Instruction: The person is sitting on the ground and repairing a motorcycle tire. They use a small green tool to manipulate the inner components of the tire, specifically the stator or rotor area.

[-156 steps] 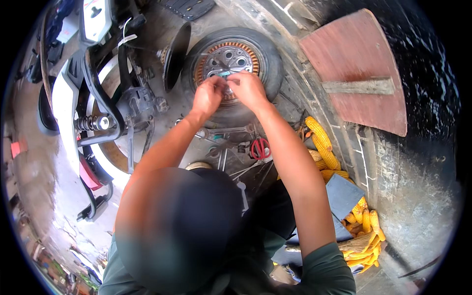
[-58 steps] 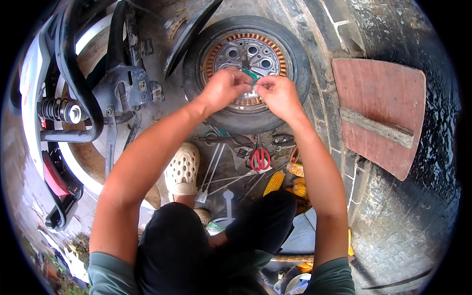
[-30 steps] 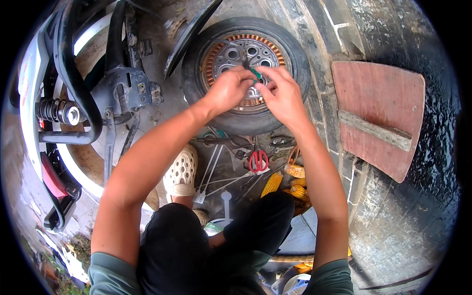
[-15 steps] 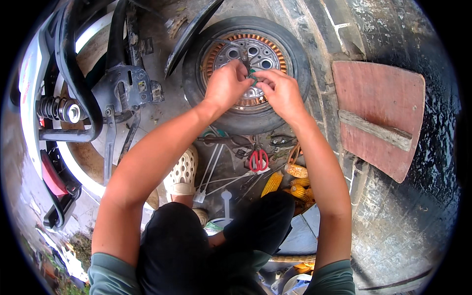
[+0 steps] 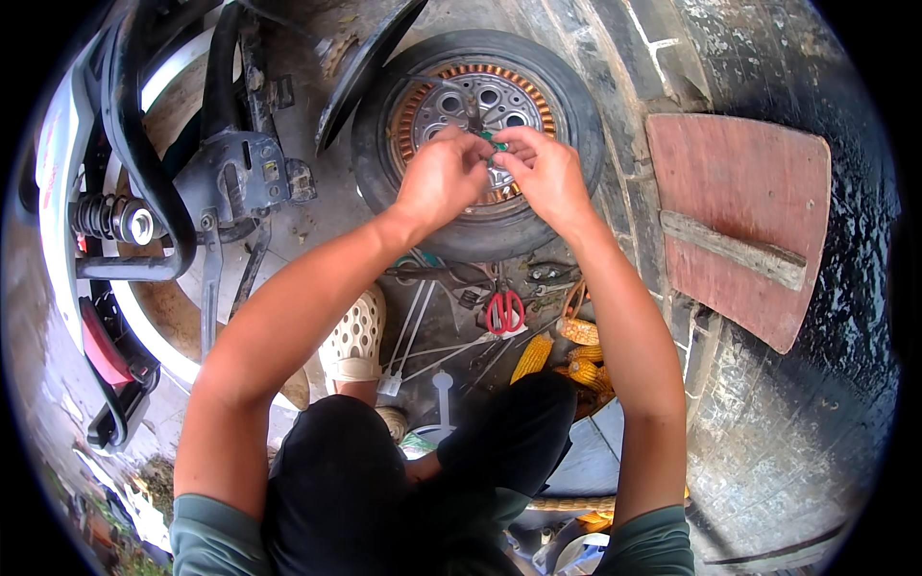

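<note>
A single wheel (image 5: 499, 238) lies flat on the concrete floor (image 5: 317, 211), its dark rubber tyre (image 5: 572, 192) smooth and dusty around a ring of close-set copper-coloured windings (image 5: 543, 104). Inside the ring sits a dull grey metal hub (image 5: 468, 84) pierced by at least three round holes, with one stubby shaft (image 5: 473, 110) standing up near its middle. A thin black disc (image 5: 370, 72), seen tilted, stands just beside the tyre on the left.

Over the near half of the hub the two bare hands meet. The left hand (image 5: 444, 178) is half curled, its thumb and fingers brought together on a small green piece (image 5: 497, 142); the right hand (image 5: 547, 178) pinches at the same piece from the other side, its remaining fingers loosely bent. The piece is above the hub near the shaft, largely covered by the fingertips, so its exact form cannot be told.

On the floor below the wheel lie one pair of scissors (image 5: 504, 312) with two red loops, two slim white rods (image 5: 413, 315) side by side and some dark metal tools (image 5: 451, 276). At least four knobbly yellow corn cobs (image 5: 531, 357) show near the right forearm. One cream shoe (image 5: 355, 336) with rounded holes is in plain view. To the right leans one reddish wooden board (image 5: 740, 182) with one rough grey batten (image 5: 735, 250) across it.
</note>
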Demonstrator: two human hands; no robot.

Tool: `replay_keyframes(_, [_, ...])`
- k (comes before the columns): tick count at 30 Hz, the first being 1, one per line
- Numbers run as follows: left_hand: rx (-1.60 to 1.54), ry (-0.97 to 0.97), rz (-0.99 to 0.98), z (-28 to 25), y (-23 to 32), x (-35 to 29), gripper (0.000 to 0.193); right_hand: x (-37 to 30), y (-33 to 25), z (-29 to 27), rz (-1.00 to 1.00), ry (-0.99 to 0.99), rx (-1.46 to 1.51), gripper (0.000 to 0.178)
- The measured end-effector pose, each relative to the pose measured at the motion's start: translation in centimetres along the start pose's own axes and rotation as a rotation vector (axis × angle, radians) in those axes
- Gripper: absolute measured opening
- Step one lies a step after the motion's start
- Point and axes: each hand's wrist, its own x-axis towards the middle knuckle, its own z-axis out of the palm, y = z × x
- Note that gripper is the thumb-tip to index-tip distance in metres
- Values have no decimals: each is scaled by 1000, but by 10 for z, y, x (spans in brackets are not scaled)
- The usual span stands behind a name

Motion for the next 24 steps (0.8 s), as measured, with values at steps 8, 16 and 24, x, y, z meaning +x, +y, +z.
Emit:
replay_keyframes(8, [-140,-152,-146,-11,-5,16,25,-4,4,-1,-84,16,3,24])
replay_keyframes(16, [-297,-303,-213,-19,-23,24,20,-31,-5,11,-182,150,-261,19])
replay_keyframes(24, [-254,-248,-138,-17,-20,18,19,-26,-6,22,83,163,-164,21])
